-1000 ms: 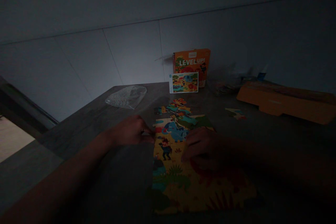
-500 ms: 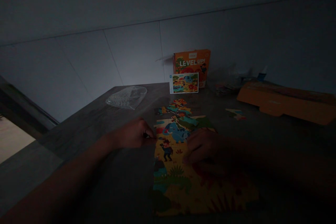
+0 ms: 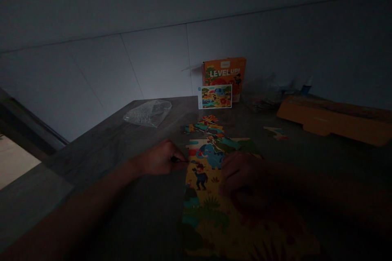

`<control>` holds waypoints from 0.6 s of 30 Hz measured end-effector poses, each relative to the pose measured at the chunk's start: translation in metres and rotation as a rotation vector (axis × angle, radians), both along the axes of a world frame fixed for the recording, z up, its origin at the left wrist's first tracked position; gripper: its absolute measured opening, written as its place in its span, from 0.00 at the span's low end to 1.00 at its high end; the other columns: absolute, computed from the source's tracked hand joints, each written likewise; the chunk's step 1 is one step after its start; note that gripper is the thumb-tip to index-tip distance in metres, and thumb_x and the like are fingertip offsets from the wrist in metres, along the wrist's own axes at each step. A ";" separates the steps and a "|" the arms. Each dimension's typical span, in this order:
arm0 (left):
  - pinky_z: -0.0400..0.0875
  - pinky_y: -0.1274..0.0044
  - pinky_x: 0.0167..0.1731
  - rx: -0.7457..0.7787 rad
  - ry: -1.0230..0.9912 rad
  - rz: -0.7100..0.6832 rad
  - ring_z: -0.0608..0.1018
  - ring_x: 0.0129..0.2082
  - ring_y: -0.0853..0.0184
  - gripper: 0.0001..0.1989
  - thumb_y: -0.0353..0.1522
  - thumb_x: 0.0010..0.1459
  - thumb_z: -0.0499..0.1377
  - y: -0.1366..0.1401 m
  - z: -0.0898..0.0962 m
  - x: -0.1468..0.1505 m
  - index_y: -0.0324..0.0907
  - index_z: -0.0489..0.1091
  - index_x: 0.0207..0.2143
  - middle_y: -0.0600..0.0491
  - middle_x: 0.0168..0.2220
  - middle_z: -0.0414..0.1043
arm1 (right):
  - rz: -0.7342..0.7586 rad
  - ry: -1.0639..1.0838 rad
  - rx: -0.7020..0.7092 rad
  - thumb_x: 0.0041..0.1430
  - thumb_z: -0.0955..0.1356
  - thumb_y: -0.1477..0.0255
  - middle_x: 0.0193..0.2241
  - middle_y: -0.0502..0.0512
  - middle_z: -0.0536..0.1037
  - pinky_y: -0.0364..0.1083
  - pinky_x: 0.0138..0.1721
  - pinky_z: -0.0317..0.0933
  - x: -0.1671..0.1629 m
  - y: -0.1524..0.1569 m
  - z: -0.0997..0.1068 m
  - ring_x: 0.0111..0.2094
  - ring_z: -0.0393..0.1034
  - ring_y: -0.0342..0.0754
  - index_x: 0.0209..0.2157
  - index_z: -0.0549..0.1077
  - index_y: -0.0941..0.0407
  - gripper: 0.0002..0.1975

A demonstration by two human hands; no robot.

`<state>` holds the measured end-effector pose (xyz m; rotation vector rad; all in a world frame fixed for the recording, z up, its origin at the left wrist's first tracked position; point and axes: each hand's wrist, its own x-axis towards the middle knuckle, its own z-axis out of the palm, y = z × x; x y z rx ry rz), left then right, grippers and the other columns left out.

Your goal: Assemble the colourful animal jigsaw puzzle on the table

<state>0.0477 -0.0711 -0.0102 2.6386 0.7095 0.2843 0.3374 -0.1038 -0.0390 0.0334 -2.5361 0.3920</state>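
A jigsaw puzzle (image 3: 203,208) with an elephant, a figure in a hat and a crocodile lies on the grey table, its pieces joined into a sheet. My left hand (image 3: 162,158) is closed, thumb and forefinger pinched at the puzzle's left edge near the elephant. Over the puzzle's right half rests my right hand (image 3: 240,173), fingers curled and pressed together; whatever is under them is hidden. Loose puzzle pieces (image 3: 203,127) lie overlapping beyond the far edge, some of them on the puzzle's top. Deep shadow darkens the near right part.
A picture card (image 3: 216,96) leans against an orange box (image 3: 225,67) at the back. To the left lies a clear plastic bag (image 3: 148,113). On the right are a puzzle piece (image 3: 275,133), an orange open carton (image 3: 333,120) and another clear bag (image 3: 260,102). A wall stands behind.
The joined puzzle has slid to the right and slightly towards me, away from some of the loose pieces. Both my hands have shifted slightly right along with it.
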 end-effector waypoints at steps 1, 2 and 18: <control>0.58 0.82 0.21 0.005 0.002 0.002 0.70 0.19 0.75 0.11 0.27 0.64 0.60 0.000 0.000 0.001 0.37 0.80 0.29 0.55 0.21 0.74 | -0.003 -0.012 0.004 0.50 0.61 0.76 0.20 0.48 0.68 0.47 0.26 0.48 0.000 0.000 0.000 0.21 0.58 0.44 0.30 0.73 0.55 0.10; 0.58 0.82 0.22 0.010 0.003 -0.001 0.71 0.19 0.75 0.11 0.27 0.64 0.60 0.000 0.000 0.001 0.37 0.80 0.30 0.55 0.21 0.75 | -0.009 -0.018 0.006 0.51 0.61 0.76 0.20 0.48 0.68 0.47 0.26 0.49 0.001 0.000 -0.001 0.21 0.58 0.44 0.30 0.73 0.55 0.10; 0.60 0.83 0.23 0.069 0.018 -0.024 0.72 0.20 0.75 0.08 0.26 0.62 0.61 -0.002 0.005 0.003 0.37 0.79 0.30 0.55 0.23 0.76 | -0.046 -0.015 0.016 0.48 0.61 0.78 0.19 0.47 0.66 0.47 0.26 0.49 0.001 -0.002 0.004 0.21 0.57 0.44 0.26 0.69 0.55 0.07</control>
